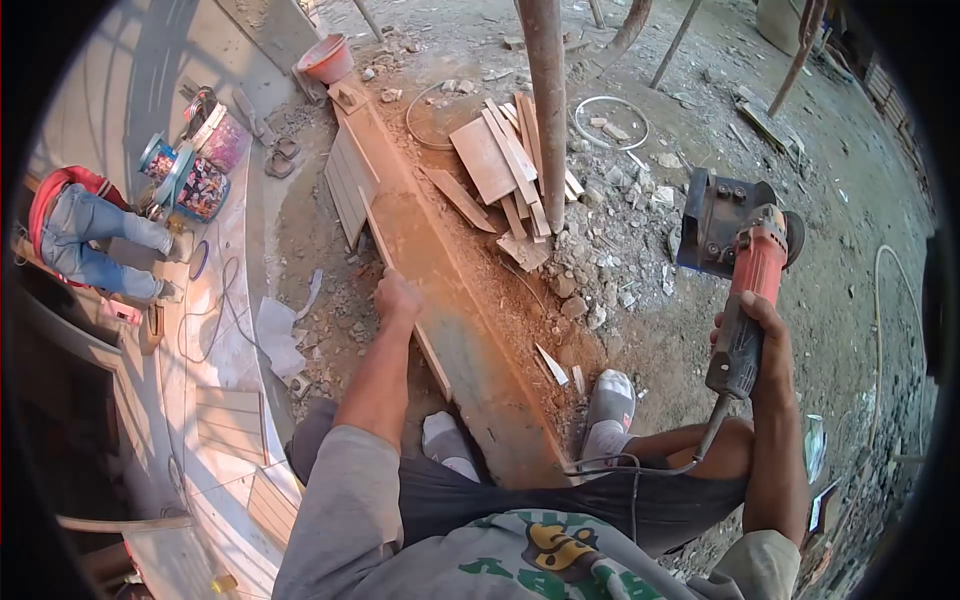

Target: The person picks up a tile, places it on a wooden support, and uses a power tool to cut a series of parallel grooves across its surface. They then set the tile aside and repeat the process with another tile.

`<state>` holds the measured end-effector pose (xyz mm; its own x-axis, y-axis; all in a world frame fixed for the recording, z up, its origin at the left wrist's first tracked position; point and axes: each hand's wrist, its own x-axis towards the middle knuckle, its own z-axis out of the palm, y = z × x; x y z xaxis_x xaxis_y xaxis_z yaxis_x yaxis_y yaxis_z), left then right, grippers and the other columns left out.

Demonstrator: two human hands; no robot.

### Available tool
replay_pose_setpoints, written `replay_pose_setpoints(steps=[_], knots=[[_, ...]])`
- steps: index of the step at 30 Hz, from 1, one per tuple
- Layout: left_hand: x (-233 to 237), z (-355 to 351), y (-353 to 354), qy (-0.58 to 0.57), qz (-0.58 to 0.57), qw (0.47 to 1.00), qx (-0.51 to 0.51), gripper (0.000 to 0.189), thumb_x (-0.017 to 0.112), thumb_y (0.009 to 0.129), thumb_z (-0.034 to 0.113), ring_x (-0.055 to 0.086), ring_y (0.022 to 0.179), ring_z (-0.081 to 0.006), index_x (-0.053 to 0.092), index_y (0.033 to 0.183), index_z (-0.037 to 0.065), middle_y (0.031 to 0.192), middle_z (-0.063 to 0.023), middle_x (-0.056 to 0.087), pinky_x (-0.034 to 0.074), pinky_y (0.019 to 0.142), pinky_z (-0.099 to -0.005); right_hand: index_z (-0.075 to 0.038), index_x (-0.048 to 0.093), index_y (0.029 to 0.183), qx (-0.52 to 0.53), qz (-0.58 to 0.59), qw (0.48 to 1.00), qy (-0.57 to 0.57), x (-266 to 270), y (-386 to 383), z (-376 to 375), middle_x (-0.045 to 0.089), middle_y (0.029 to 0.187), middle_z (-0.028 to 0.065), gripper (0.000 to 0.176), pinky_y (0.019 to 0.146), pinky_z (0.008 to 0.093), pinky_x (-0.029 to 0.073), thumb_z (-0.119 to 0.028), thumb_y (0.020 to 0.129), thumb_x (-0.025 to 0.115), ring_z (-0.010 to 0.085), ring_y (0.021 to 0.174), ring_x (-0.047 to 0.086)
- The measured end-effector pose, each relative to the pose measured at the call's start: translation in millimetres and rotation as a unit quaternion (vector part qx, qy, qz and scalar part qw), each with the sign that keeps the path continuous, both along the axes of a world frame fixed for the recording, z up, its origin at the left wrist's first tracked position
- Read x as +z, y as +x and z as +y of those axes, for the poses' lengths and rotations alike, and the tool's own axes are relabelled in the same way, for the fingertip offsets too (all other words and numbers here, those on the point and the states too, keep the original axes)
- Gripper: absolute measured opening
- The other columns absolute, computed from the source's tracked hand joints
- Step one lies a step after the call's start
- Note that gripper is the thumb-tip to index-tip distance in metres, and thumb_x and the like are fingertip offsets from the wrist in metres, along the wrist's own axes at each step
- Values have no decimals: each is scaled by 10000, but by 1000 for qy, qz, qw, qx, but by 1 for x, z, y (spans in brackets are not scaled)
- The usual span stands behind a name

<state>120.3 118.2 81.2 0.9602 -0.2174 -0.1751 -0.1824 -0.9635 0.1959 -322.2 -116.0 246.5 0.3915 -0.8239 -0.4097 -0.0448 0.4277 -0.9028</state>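
Gripping the dark handle of a red power tool (757,262), the right hand (752,318) is closed around it, up and to the right of the dusty plank (400,215) and apart from it. The left hand (398,298) is low, its fingers curled at a narrow strip (432,360) along the plank's left edge; whether they pinch the strip or only press on it, I cannot tell. This looks like a pause between cuts, with the work steadied on one side and the tool held off it. Bringing the tool over would call for a firm wrist, the left fingers well out of its line, and the cord (712,428) kept slack, since it hangs down and crosses the lap. Socked feet (612,398) flank the plank, close to where chips would fly. Beyond lie loose boards (482,160), rubble (600,265) and an upright pole (546,120); off to the left are another person's jeans (85,235) and some buckets (203,190). The dark plate (712,222) covers part of the tool's head, so any blade edge and whether it spins are hard to make out. The other person's upper body is not clearly seen, and the dark round border cuts off the edges of the view.
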Motion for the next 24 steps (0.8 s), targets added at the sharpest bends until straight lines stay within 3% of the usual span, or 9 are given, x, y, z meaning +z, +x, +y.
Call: replay_pose_setpoints(steps=[6, 10, 11, 14, 18, 24], knots=[[11, 20, -18, -58, 23, 997, 38, 582, 780, 762, 361, 644, 1093, -366, 541, 1178, 31, 1149, -212, 667, 514, 925, -456, 12, 563, 1044, -5, 17, 1000, -22, -2, 7, 6, 653, 834, 127, 481, 570, 306, 551, -396, 823, 694, 203, 645, 668], [8, 24, -13, -33, 15, 997, 73, 498, 706, 831, 340, 641, 1099, -370, 533, 1194, 46, 1154, -214, 667, 509, 930, -458, 12, 552, 1056, 12, 26, 1000, 9, -8, 6, 3, 653, 834, 131, 490, 542, 294, 562, -396, 828, 701, 197, 634, 673], [10, 25, -13, -22, 21, 996, 79, 442, 633, 884, 334, 638, 1109, -370, 566, 1202, 34, 1175, -214, 662, 504, 938, -461, 14, 546, 1060, 4, 27, 1000, 7, -8, 9, 3, 654, 834, 132, 496, 533, 292, 567, -397, 831, 702, 196, 630, 675], [9, 34, 0, -11, 34, 995, 88, 430, 583, 914, 359, 636, 1117, -370, 637, 1166, 15, 1180, -220, 665, 507, 939, -460, 15, 549, 1056, -6, 45, 999, -8, -3, 16, 9, 654, 833, 129, 499, 535, 294, 567, -408, 837, 696, 197, 629, 674], [4, 60, 23, 19, 49, 997, 65, 433, 542, 930, 370, 631, 1124, -380, 688, 1115, 7, 1176, -239, 663, 503, 952, -463, 17, 554, 1052, 6, 50, 999, -9, -7, 16, 5, 654, 831, 124, 511, 536, 295, 567, -426, 839, 693, 198, 626, 672], [-19, 109, 52, -27, 15, 999, 30, 435, 542, 900, 343, 642, 1056, -432, 690, 1035, -43, 1089, -302, 663, 499, 932, -502, 21, 561, 1040, 15, 62, 998, 24, -17, 8, -7, 650, 822, 121, 528, 524, 298, 572, -448, 837, 693, 193, 614, 669]])
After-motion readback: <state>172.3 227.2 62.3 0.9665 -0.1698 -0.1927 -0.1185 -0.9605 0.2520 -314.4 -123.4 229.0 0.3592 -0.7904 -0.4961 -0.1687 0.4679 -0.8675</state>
